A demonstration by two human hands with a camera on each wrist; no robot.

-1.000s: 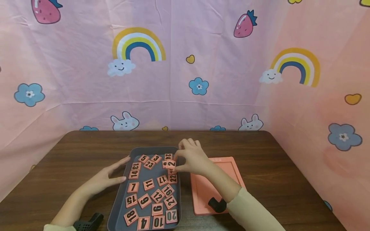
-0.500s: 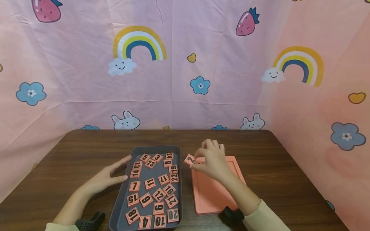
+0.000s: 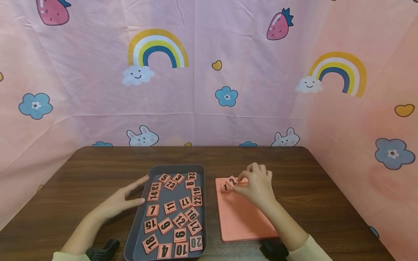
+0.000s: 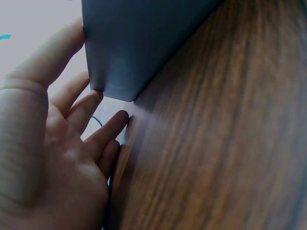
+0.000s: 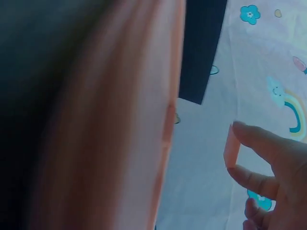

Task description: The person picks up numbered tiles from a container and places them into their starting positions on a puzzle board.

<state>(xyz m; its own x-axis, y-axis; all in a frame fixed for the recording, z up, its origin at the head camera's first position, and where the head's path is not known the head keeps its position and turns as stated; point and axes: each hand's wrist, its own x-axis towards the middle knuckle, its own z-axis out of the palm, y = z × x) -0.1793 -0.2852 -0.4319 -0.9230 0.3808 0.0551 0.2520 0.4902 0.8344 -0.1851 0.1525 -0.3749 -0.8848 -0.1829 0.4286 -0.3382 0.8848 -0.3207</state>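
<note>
My right hand (image 3: 259, 185) pinches a pink number tile marked 2 (image 3: 232, 181) between thumb and finger, above the top left of a pink tray (image 3: 245, 221). In the right wrist view the held tile (image 5: 232, 147) shows edge-on, apart from the tray (image 5: 165, 139). A tile marked 1 (image 3: 224, 187) sits in the tray's top left corner, just left of the held one. My left hand (image 3: 112, 203) rests against the left side of a dark grey tray (image 3: 134, 226), its fingers touching the wall (image 4: 120, 52) in the left wrist view.
Several loose number tiles, such as the 7 (image 3: 152, 210) and the 3 (image 3: 178, 178), lie scattered in the grey tray. Both trays stand on a brown wooden table (image 3: 107, 170). A patterned cloth (image 3: 192, 90) hangs behind and beside it.
My right hand has lifted the 2 tile from the grey tray's right side and carried it rightward over the pink tray. My left hand stays at the grey tray.
</note>
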